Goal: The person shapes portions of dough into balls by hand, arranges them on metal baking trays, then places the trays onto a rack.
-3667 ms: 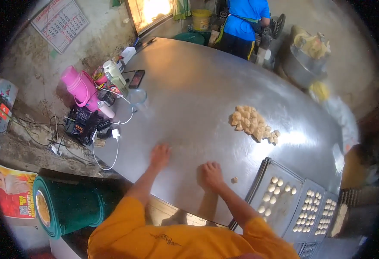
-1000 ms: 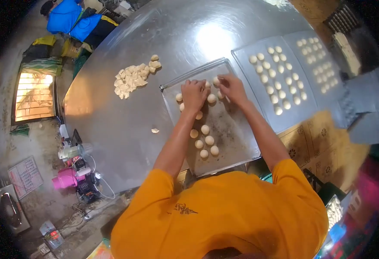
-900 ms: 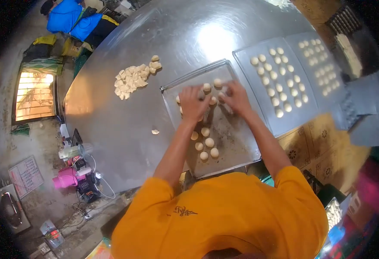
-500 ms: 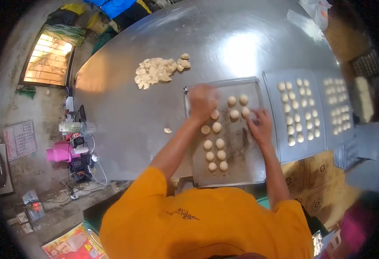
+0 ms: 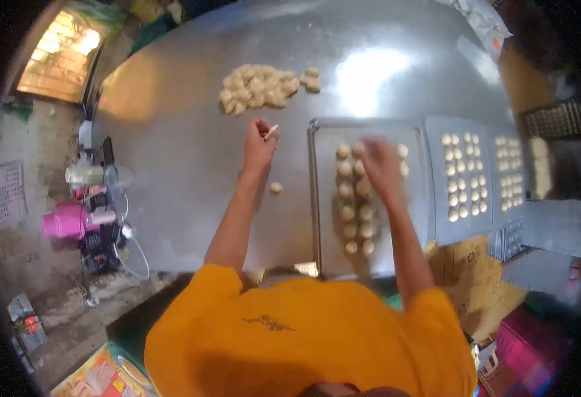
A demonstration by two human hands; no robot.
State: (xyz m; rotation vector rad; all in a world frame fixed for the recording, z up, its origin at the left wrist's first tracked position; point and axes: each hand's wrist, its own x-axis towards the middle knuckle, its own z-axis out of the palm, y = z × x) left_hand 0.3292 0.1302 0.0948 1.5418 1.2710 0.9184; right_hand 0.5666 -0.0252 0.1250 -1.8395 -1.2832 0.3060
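My left hand [image 5: 259,144] is off the tray, over the metal table near the dough pile, its fingers closed on a small white piece [image 5: 272,132] whose kind I cannot make out. Blurred by motion, my right hand [image 5: 379,162] is above the near metal tray [image 5: 316,198], beside the upper dough balls [image 5: 343,151]. Its fingers are smeared, so whether it holds anything is unclear. Pale round dough balls stand in two columns on this tray, with a few more [image 5: 403,151] to the right, partly hidden by the hand. One small dough lump [image 5: 276,188] lies on the table left of the tray.
A heap of cut dough pieces [image 5: 257,88] lies on the metal table [image 5: 171,165] beyond my left hand. Two more trays of dough balls [image 5: 462,173] [image 5: 509,173] stand to the right. Cables and a pink container [image 5: 65,220] crowd the left edge; a plastic bag [image 5: 486,23] is at the far right.
My left hand has moved off the tray leftward and up, toward the dough pile. My right hand has shifted left, over the upper dough balls. The whole view has shifted slightly.
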